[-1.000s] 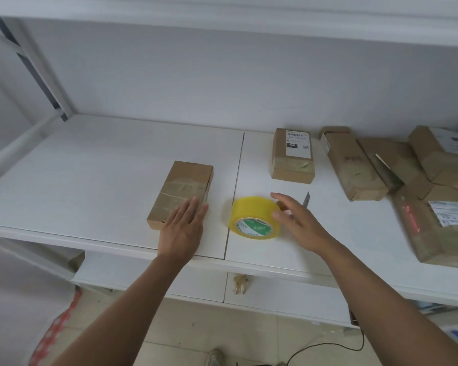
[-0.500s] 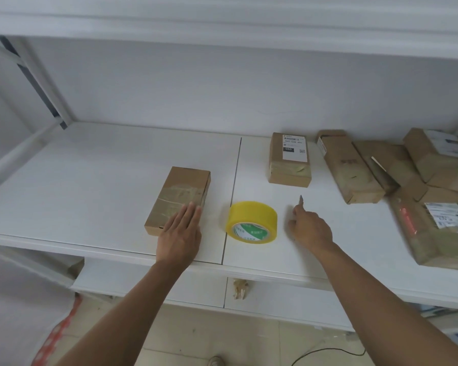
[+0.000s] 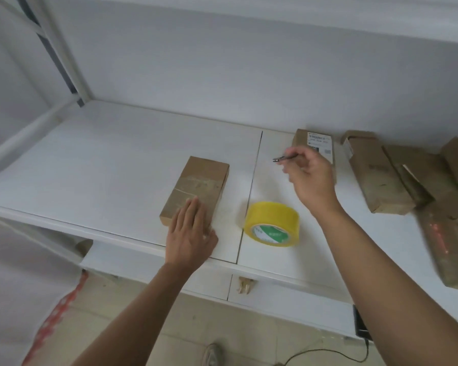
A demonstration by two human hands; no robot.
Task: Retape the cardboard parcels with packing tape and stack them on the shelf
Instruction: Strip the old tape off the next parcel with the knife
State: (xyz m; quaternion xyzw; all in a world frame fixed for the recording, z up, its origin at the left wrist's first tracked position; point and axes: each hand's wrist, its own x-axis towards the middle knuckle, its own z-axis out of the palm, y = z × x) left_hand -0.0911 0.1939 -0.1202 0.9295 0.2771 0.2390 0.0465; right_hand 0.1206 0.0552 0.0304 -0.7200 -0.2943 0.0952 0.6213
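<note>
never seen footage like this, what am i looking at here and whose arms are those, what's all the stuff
No machine here: a person wears a camera on the head, looking down at their own arms. The white shelf carries cardboard parcels. The left hand lies flat on the near end of one parcel. The right hand pinches a thin pen-like tool in the air; what it is exactly is unclear. A yellow tape roll lies between the arms. A labelled parcel sits behind the right hand, with more parcels on the right.
</note>
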